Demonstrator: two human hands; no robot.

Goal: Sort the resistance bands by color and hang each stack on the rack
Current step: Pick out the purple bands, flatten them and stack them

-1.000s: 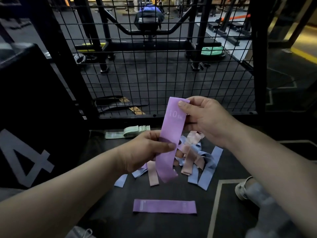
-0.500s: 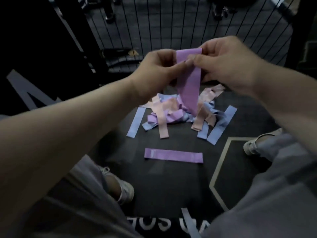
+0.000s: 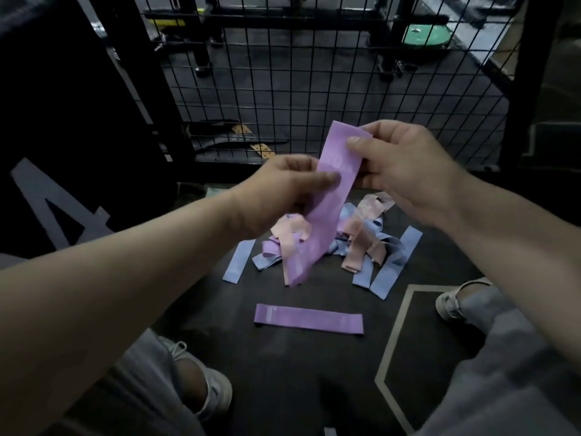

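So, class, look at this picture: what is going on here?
A person crouching on a gym floor holds a purple band up in both hands. The right hand pinches its top end and the left hand pinches it partway down, so the rest hangs loose. Beneath it lies a mixed pile of bands in blue, pink and purple. A second purple band lies flat on its own, nearer the person. A wire fence stands behind.

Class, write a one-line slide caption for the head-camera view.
Left hand and right hand pinch a purple band above the mixed pile; a second purple band lies flat nearer.
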